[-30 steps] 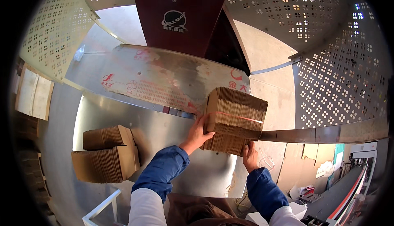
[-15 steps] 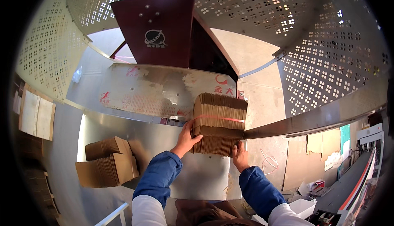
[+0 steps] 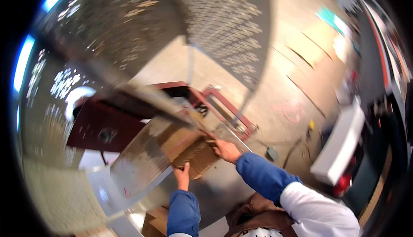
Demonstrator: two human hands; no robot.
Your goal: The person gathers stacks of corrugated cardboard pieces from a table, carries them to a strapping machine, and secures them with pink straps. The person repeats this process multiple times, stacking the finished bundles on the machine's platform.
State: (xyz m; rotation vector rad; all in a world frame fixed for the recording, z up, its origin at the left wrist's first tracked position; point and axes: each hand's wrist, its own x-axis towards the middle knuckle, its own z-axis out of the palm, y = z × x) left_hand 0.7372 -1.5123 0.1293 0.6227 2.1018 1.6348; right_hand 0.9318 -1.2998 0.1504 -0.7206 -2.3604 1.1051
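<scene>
Brown cardboard [image 3: 198, 158], strap [image 3: 184, 144] apparently pink

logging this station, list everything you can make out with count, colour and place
cardboard bundle: 1, brown, near the centre
cardboard stack: 1, brown, bottom edge, left of centre
metal table: 1, silver, under the bundle
machine cover: 1, maroon, left of centre
perforated panels: at least 2, grey, across the top
metal frame: 1, dark red, right of centre
flat cardboard sheets: at least 2, tan, upper right
small sheet: 1, teal, upper right
box: 1, white, right side
sleeves: 2, blue, lower centre
left hand: 1, bare, bundle's lower left edge
right hand: 1, bare, bundle's right edge
</scene>
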